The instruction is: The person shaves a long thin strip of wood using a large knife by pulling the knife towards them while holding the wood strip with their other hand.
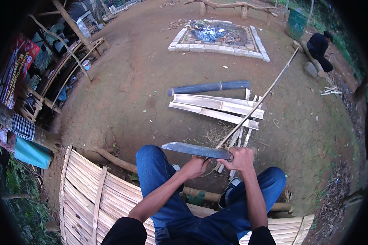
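One knife (192, 149) sits firmly in the right hand (242, 158), fingers wrapped, at lower centre; the left hand (194, 167), fingers closed, seemingly pinches a long strip (271, 85), probably steadying it.

Materials and surface finishes in an outdoor earthen yard.
The long knife (192, 149) had a grey metal blade, smooth and dully shining with darker mottling; the thin strip (270, 89) appeared to be matt bamboo. The split lengths (216, 105) of bamboo showed smooth, pale inner faces, while the dark pole (208, 87) had a matt, jointed skin. The slatted surface (122, 192) consisted of dry, fibrous bamboo with a rough, uneven finish. The trousers (155, 171) were blue denim, and the sleeves (126, 230) matt black cloth. The ground (122, 102) was rough, cracked earth, bordered at the fire pit (204, 48) by coarse pale blocks. The teal sheet (32, 153) looked smooth, the checked cloth (23, 127) soft and matt.
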Available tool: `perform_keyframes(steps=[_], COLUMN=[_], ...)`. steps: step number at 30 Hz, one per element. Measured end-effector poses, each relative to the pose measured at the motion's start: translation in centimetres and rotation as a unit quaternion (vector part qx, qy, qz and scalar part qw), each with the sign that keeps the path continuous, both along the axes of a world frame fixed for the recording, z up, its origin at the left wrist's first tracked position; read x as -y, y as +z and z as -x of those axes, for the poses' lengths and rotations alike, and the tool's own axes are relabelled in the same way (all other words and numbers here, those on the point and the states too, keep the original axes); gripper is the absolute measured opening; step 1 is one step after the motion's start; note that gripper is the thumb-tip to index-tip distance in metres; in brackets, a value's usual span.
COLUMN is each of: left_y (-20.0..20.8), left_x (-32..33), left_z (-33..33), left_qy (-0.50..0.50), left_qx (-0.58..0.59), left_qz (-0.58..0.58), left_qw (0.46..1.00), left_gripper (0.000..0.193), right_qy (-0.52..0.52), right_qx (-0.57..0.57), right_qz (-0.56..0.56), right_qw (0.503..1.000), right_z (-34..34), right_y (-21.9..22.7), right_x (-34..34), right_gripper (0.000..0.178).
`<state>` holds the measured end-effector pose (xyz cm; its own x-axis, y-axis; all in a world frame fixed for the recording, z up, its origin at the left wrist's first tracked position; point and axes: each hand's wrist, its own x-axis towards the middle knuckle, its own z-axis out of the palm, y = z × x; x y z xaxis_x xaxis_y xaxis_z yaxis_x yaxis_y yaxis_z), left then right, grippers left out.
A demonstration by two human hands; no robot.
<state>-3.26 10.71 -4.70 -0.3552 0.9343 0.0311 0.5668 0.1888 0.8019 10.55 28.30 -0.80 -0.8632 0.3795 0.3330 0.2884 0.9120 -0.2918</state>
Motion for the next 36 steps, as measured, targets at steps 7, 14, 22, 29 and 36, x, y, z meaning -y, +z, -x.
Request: perform_keyframes(steps=[7,14,22,29,36], left_y=[2.0,1.5,2.4,2.1,1.5], left_x=[0.4,0.9,1.4,1.8,1.1], left_z=[-0.4,-0.5,-0.8,-0.9,-0.7], left_qy=[0.010,0.006,0.001,0.005,0.001], left_qx=[0.045,0.060,0.060,0.030,-0.013], left_qz=[0.048,0.055,0.064,0.074,0.048], left_qw=[0.998,0.997,0.996,0.997,0.999], left_gripper=[0.026,0.026,0.026,0.026,0.025], right_qy=[-0.272,-0.163,-0.195,-0.283,0.037], right_qx=[-0.083,-0.007,-0.004,-0.103,-0.013], right_qz=[0.143,0.263,0.064,0.286,-0.026], right_qw=[0.948,0.951,0.979,0.909,0.999], right_z=[-0.5,-1.0,-2.0,-2.8,-2.3], right_y=[-0.4,-0.5,-0.7,-1.0,0.7], right_x=[-4.9,-2.2,-4.4,-5.2,1.7], right_gripper=[0.058,0.056,0.061,0.059,0.064])
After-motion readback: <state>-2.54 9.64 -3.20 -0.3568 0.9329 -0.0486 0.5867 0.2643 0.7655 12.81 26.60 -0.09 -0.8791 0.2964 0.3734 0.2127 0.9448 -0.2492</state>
